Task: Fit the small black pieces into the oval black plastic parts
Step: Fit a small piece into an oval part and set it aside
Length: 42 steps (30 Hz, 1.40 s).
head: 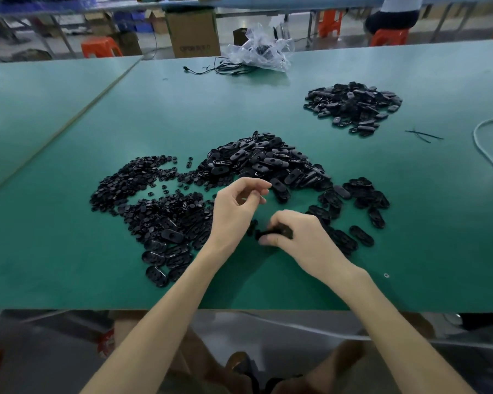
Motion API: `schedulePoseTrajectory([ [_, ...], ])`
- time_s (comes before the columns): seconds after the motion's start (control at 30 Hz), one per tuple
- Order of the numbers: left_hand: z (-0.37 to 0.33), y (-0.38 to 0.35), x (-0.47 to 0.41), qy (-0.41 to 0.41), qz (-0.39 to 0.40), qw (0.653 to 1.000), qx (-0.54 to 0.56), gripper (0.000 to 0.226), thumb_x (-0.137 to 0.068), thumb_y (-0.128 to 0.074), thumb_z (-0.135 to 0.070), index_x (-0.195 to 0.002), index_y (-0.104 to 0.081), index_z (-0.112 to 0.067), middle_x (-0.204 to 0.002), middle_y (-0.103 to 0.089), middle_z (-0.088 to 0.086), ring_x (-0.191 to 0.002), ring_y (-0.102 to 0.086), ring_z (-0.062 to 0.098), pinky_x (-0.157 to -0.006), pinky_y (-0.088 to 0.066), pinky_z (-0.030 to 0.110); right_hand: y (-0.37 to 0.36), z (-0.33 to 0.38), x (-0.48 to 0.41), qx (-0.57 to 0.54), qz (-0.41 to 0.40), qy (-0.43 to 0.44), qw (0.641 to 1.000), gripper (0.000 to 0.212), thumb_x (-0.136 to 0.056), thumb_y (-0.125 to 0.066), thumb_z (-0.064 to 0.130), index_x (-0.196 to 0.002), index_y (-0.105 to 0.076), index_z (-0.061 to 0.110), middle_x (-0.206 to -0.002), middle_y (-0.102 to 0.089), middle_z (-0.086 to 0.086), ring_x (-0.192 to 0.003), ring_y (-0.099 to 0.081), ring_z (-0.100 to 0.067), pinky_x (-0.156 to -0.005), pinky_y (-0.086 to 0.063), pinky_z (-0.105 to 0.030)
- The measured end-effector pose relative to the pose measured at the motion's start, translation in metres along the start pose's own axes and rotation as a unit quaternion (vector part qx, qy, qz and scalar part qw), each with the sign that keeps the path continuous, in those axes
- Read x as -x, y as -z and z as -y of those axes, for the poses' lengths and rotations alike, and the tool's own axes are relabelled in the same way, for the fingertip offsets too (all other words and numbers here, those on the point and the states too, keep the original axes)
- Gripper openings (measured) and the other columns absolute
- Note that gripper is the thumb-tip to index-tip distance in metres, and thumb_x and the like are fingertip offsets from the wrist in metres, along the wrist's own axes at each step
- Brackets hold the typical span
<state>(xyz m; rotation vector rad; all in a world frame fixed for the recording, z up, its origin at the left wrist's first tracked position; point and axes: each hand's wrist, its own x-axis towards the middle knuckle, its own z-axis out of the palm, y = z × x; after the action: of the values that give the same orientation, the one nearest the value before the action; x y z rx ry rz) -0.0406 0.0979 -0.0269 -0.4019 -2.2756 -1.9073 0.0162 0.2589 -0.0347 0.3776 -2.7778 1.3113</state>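
My right hand [299,237] grips an oval black plastic part [276,233] low over the green table [69,137], fingers curled round it. My left hand [236,206] hovers just above and to the left with its fingers loosely curled; whether it pinches a small piece I cannot tell. A spread of small black pieces [143,189] lies left of the hands. A heap of oval parts [262,160] sits behind them, and more ovals lie at the right [362,194] and front left [165,251].
A separate pile of oval parts [353,106] lies at the far right. A crumpled clear plastic bag [259,49] and a black cable [217,69] sit at the table's back. A white cable [484,143] curves along the right edge. Cardboard boxes and orange stools stand beyond.
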Motion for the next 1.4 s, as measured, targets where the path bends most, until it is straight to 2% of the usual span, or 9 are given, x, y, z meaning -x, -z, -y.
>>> schedulePoseTrajectory([
  [0.13, -0.007, 0.005, -0.014, -0.014, 0.075, 0.986, -0.148, 0.025, -0.096, -0.063, -0.001, -0.107, -0.075, -0.02, -0.1, -0.074, -0.007, -0.091, -0.067, 0.01, -0.079, -0.051, 0.022, 0.006, -0.005, -0.026, 0.04, -0.02, 0.004, 0.999, 0.021, -0.089, -0.082, 0.029, -0.09, -0.069, 0.013, -0.087, -0.065, 0.001, -0.077, -0.054, -0.012, -0.071, -0.04, -0.026],
  [0.2, -0.007, 0.012, -0.018, -0.014, 0.123, 0.965, -0.233, 0.018, -0.097, -0.067, -0.009, -0.108, -0.074, -0.021, -0.104, -0.067, -0.007, -0.09, -0.061, 0.006, -0.082, -0.046, 0.02, 0.009, -0.011, -0.032, 0.044, -0.049, 0.004, 0.998, 0.02, -0.09, -0.081, 0.026, -0.091, -0.069, 0.011, -0.085, -0.063, 0.001, -0.075, -0.053, -0.012, -0.071, -0.039, -0.028],
  [0.37, -0.008, 0.025, -0.016, 0.003, 0.21, 0.899, -0.384, 0.015, -0.099, -0.067, -0.039, -0.113, -0.07, -0.033, -0.11, -0.057, -0.008, -0.102, -0.045, 0.014, -0.098, -0.028, 0.035, 0.01, -0.021, -0.032, 0.002, -0.095, -0.022, 0.995, 0.016, -0.091, -0.08, 0.028, -0.088, -0.071, 0.015, -0.084, -0.067, 0.0, -0.077, -0.059, -0.017, -0.074, -0.048, -0.032],
  [0.57, -0.02, 0.029, -0.016, 0.023, 0.235, 0.871, -0.431, 0.017, -0.093, -0.075, -0.039, -0.103, -0.066, -0.027, -0.105, -0.062, -0.007, -0.105, -0.05, 0.016, -0.101, -0.027, 0.038, 0.01, -0.02, -0.03, -0.023, -0.096, -0.023, 0.995, 0.014, -0.091, -0.081, 0.027, -0.087, -0.073, 0.017, -0.078, -0.067, 0.006, -0.067, -0.053, -0.005, -0.067, -0.041, -0.016],
  [0.9, -0.005, 0.026, -0.006, -0.022, 0.186, 0.893, -0.409, 0.017, -0.097, -0.071, -0.033, -0.089, -0.056, -0.029, -0.093, -0.049, -0.014, -0.101, -0.043, 0.016, -0.082, -0.016, 0.033, 0.009, -0.025, -0.031, -0.026, -0.102, -0.019, 0.994, 0.011, -0.09, -0.082, 0.028, -0.089, -0.072, 0.021, -0.077, -0.067, 0.007, -0.067, -0.053, -0.005, -0.068, -0.043, -0.019],
  [1.03, -0.003, 0.02, -0.005, 0.012, 0.145, 0.952, -0.269, 0.014, -0.101, -0.067, -0.029, -0.093, -0.057, -0.023, -0.087, -0.065, -0.009, -0.096, -0.057, 0.023, -0.088, -0.039, 0.036, 0.01, -0.025, -0.029, -0.078, -0.104, -0.013, 0.991, 0.017, -0.091, -0.081, 0.026, -0.103, -0.07, 0.029, -0.078, -0.067, -0.001, -0.064, -0.051, -0.004, -0.068, -0.045, -0.018],
  [1.1, -0.004, 0.015, -0.006, 0.006, 0.118, 0.971, -0.206, 0.013, -0.101, -0.068, -0.025, -0.095, -0.057, -0.019, -0.085, -0.069, -0.004, -0.086, -0.062, 0.017, -0.078, -0.049, 0.029, 0.012, -0.025, -0.029, -0.101, -0.113, -0.01, 0.988, 0.014, -0.092, -0.08, 0.027, -0.098, -0.069, 0.032, -0.074, -0.066, -0.001, -0.063, -0.05, -0.007, -0.065, -0.044, -0.019],
  [1.23, -0.004, 0.001, -0.006, -0.014, 0.074, 0.984, -0.164, 0.012, -0.099, -0.071, -0.018, -0.094, -0.059, -0.016, -0.085, -0.067, -0.004, -0.074, -0.058, 0.004, -0.068, -0.043, 0.012, 0.012, -0.025, -0.029, -0.108, -0.133, -0.014, 0.985, 0.005, -0.093, -0.079, 0.029, -0.092, -0.074, 0.031, -0.074, -0.07, 0.0, -0.067, -0.06, -0.018, -0.066, -0.049, -0.027],
  [1.4, -0.001, -0.008, -0.009, 0.008, 0.016, 0.998, -0.067, 0.013, -0.095, -0.074, -0.012, -0.093, -0.062, -0.014, -0.081, -0.071, -0.002, -0.07, -0.065, 0.006, -0.072, -0.049, 0.014, 0.016, -0.024, -0.03, -0.161, -0.174, -0.031, 0.971, 0.009, -0.094, -0.078, 0.026, -0.103, -0.079, 0.023, -0.081, -0.078, 0.007, -0.075, -0.072, -0.015, -0.067, -0.056, -0.028],
])
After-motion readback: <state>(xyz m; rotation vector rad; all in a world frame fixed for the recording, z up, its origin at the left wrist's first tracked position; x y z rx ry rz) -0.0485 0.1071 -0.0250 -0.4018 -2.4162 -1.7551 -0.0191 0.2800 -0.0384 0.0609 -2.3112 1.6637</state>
